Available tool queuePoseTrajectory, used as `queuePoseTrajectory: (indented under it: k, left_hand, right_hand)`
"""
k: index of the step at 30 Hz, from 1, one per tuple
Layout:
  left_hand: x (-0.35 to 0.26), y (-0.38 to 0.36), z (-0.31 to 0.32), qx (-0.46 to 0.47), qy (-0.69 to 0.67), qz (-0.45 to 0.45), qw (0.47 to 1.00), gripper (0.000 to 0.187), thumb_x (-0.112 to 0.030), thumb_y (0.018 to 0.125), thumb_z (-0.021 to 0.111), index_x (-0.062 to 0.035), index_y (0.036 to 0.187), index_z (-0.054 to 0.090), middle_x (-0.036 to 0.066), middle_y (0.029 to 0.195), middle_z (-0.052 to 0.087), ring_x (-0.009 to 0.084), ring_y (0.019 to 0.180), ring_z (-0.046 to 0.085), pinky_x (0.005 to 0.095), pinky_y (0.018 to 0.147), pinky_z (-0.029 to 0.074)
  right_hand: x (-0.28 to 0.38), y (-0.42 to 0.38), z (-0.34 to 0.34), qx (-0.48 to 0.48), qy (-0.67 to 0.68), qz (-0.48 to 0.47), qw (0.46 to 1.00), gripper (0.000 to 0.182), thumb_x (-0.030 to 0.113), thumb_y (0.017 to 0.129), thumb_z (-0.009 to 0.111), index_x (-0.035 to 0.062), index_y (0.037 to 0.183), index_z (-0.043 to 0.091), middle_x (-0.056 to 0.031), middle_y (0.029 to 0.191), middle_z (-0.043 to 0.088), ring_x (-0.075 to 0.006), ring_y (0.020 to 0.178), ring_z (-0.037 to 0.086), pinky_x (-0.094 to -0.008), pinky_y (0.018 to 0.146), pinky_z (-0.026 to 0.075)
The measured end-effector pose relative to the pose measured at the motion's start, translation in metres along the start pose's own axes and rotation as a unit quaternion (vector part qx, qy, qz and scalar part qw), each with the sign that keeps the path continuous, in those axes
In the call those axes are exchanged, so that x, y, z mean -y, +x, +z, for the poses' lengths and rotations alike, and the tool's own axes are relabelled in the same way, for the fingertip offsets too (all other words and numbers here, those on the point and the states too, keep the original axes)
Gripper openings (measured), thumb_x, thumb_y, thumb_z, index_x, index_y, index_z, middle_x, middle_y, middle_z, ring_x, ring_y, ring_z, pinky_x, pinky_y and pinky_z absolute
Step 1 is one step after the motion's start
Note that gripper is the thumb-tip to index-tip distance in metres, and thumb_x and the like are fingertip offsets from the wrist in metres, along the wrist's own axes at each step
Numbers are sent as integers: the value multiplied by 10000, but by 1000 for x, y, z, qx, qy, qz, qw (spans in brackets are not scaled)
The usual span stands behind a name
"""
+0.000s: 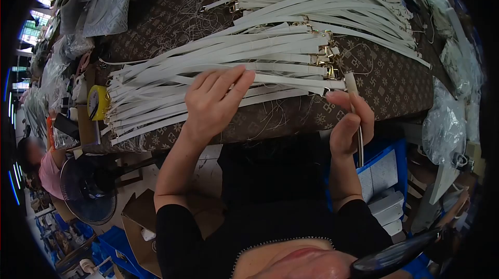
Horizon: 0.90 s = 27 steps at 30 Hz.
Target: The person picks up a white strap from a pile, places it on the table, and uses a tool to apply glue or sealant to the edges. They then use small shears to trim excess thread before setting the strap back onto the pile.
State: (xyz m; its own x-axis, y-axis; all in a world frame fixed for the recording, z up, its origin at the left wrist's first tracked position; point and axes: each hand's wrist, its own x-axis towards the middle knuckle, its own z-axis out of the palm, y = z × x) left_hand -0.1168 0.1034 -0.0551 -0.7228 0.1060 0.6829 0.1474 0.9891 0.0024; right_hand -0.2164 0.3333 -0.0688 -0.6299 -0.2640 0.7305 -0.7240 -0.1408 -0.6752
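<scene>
Many long white straps (270, 58) with gold-coloured buckles (330, 71) lie in bundles across a cushioned table. My left hand (215, 99) is above the near bundle, thumb and fingers closed on one white strap (296, 81) that runs off to the right. At that strap's right end, my right hand (353, 120) pinches a narrow strap end (351, 85). It sticks up past the fingertips, and a thin length hangs below the palm. The fingers partly hide how this piece joins the buckle.
Brown patterned cloth (397, 92) covers the table, with loose threads on it. A yellow round object (97, 103) stands at the left end. Below are a black fan (88, 188), a cardboard box (140, 222) and a blue crate (397, 170). Another person (49, 172) is at far left.
</scene>
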Motion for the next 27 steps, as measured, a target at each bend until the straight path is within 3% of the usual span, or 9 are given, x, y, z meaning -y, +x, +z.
queuePoseTrajectory:
  k: [4, 8, 11, 13, 17, 19, 23, 25, 27]
  left_hand:
    - [-22, -11, -17, 27, -35, 1, 999, 264, -66, 735, 656, -135, 988, 687, 21, 967, 619, 164, 791, 594, 288, 665, 457]
    - [-29, -41, -12, 102, -40, 5, 994, 274, -91, 732, 690, -145, 1000, 684, 7, 932, 597, 166, 773, 555, 285, 662, 433]
    - [-34, -56, -4, 167, -107, -72, 977, 283, -128, 709, 732, -150, 986, 683, 12, 956, 586, 178, 809, 536, 299, 697, 412]
    - [-34, -60, -3, 160, -119, -89, 976, 303, -158, 682, 760, -138, 973, 677, 17, 969, 577, 190, 849, 530, 325, 737, 391]
    - [-39, -60, 5, 152, -160, -128, 967, 340, -148, 679, 756, -129, 1004, 659, 21, 962, 570, 204, 838, 529, 337, 741, 380]
    - [-44, -52, 7, 143, -175, -161, 961, 433, -158, 660, 756, -122, 1071, 628, 22, 929, 565, 213, 831, 527, 338, 744, 380]
    - [-52, -31, 10, 143, -206, -179, 951, 444, -160, 622, 769, -99, 1045, 646, 31, 875, 577, 216, 824, 534, 331, 747, 374]
    - [-54, -23, 12, 194, -224, -177, 939, 467, -186, 622, 773, -105, 1061, 635, 14, 834, 571, 206, 790, 534, 330, 736, 363]
    - [-58, -16, 13, 208, -233, -191, 931, 423, -176, 634, 771, -111, 1032, 644, 5, 815, 568, 198, 769, 533, 327, 728, 360]
  right_hand:
    - [-1, 5, 5, 65, -12, -39, 997, 303, 263, 950, 517, -3, 1090, 554, -148, 857, 683, -252, 739, 666, -330, 695, 523]
    - [-4, -13, 7, 78, 10, 3, 997, 300, 258, 945, 525, -5, 1085, 563, -144, 853, 686, -244, 726, 664, -318, 682, 523]
    - [-4, -28, 4, 99, 23, 71, 992, 325, 281, 943, 529, -5, 1091, 570, -139, 866, 689, -218, 725, 662, -293, 666, 521]
    - [-1, -38, 0, 86, 58, 223, 969, 453, 396, 955, 475, -9, 1135, 571, -142, 874, 690, -201, 780, 660, -295, 708, 516]
    - [-8, -40, 1, 84, 108, 240, 961, 631, 542, 948, 367, -10, 1192, 553, -141, 872, 689, -196, 836, 648, -308, 764, 502]
    - [-11, -39, -1, 137, 95, 252, 953, 728, 574, 950, 258, -55, 1232, 492, -174, 853, 670, -255, 829, 647, -365, 806, 497]
    - [-22, -50, -1, 129, 103, 266, 950, 746, 586, 948, 225, -50, 1231, 491, -174, 837, 667, -265, 830, 647, -376, 805, 499]
    - [-25, -53, -2, 96, 135, 290, 942, 772, 646, 915, 253, -4, 1219, 538, -140, 846, 687, -213, 858, 646, -360, 846, 479]
    - [-23, -53, -3, 99, 142, 294, 940, 770, 644, 916, 251, -5, 1214, 539, -139, 840, 687, -212, 851, 647, -362, 852, 477]
